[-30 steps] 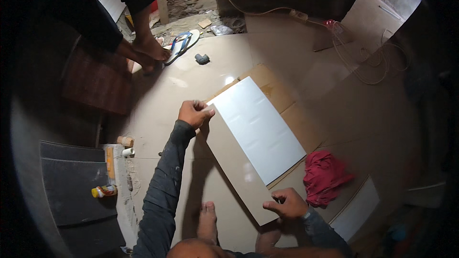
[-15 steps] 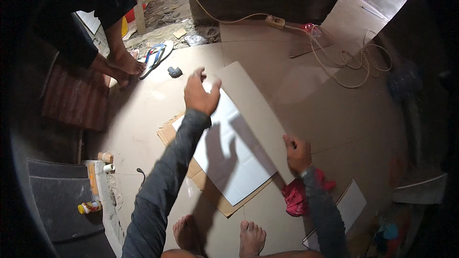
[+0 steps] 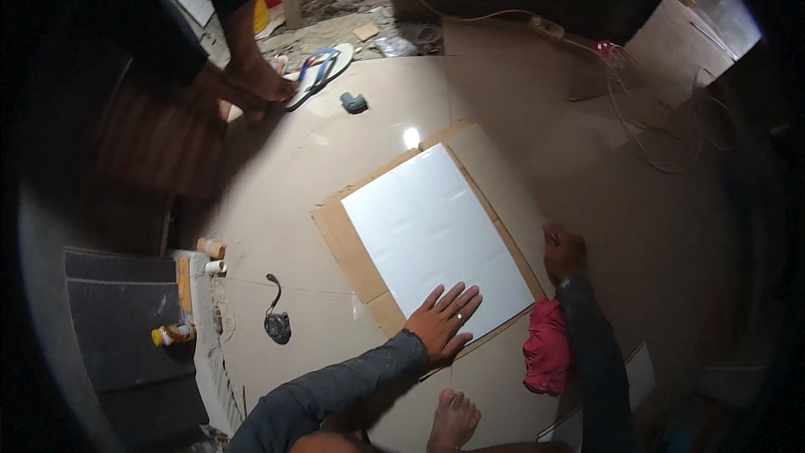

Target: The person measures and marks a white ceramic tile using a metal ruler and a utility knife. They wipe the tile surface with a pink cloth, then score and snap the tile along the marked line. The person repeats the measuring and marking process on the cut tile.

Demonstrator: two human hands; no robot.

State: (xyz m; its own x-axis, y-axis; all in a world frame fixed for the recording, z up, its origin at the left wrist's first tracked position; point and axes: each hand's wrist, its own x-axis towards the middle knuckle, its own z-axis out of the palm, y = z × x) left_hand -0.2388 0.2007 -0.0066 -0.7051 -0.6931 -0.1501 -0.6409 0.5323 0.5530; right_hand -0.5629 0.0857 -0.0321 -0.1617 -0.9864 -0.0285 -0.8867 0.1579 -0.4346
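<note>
My left hand lies with fingers spread on the lower end of a white rectangular tile, which rests on brown cardboard. My right hand is closed on the edge of a beige tile along the right side of the cardboard. A crumpled red cloth sits beside my right forearm. A dark object with a strap, too small to identify surely, lies left of the cardboard. My bare foot is below my left hand.
A person's feet are beside a flip-flop at upper left. A grey elbow fitting lies nearby. Cords and a power strip are upper right, a ledge with a bottle left, a white panel lower right.
The beige tile has moved rightward, off the white tile. My left hand has left it and come down onto the white tile. My right hand has moved right and up with the beige tile.
</note>
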